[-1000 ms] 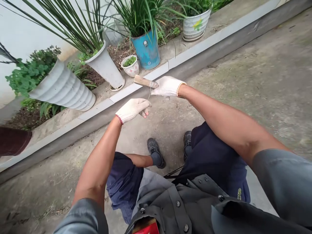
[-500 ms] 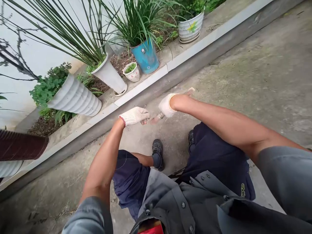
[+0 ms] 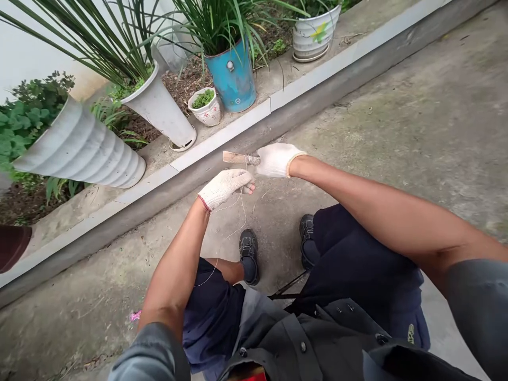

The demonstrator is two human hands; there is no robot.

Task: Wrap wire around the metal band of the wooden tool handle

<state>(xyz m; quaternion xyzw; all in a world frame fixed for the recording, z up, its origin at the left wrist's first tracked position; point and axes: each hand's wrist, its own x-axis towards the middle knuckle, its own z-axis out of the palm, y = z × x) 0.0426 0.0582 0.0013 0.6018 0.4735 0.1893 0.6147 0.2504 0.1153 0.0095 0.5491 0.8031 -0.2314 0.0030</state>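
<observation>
My right hand (image 3: 278, 160), in a white knitted glove, grips a flat wooden stick (image 3: 234, 157) whose bare end points left. Thin pale string (image 3: 251, 160) is wound round the stick close to my fingers. Just below and left of it is my gloved left hand (image 3: 225, 186), closed with thumb and fingers together on the string. A loose length of string (image 3: 245, 211) hangs under my left hand and curves down to my left knee. Where exactly the fingertips pinch it is hard to see.
Beyond my hands runs a low tiled curb (image 3: 238, 127). Behind it stand a ribbed white pot (image 3: 89, 145), a tall white pot (image 3: 164, 111), a small pot (image 3: 208, 112), a blue bucket (image 3: 234, 79) and a white bowl-shaped pot (image 3: 315, 39). Concrete ground (image 3: 397, 132) lies around my shoes.
The stick in my right hand has turned, so its bare end now points left above my left hand. My left hand has shifted slightly right. The view has moved a little.
</observation>
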